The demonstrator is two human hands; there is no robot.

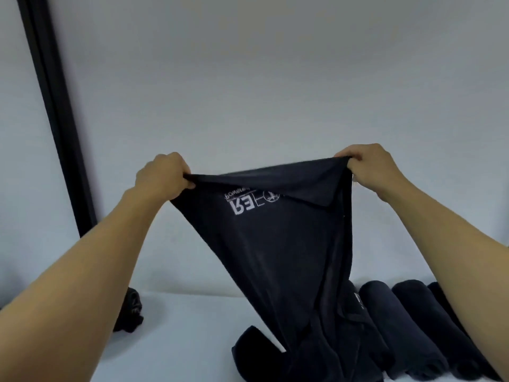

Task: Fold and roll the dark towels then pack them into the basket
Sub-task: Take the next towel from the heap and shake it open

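I hold a dark towel (278,244) with white mirrored lettering up in the air, stretched between both hands. My left hand (162,172) pinches its upper left corner and my right hand (369,166) pinches its upper right corner. The towel hangs down in a narrowing shape, and its lower end touches the white surface among other dark cloth (256,351). Several rolled dark towels (413,326) lie side by side at the lower right, partly behind my right forearm. No basket is in view.
A small crumpled dark cloth (132,310) lies at the left on the white table (179,340), half hidden by my left forearm. A black vertical post (55,114) stands at the left against the pale wall.
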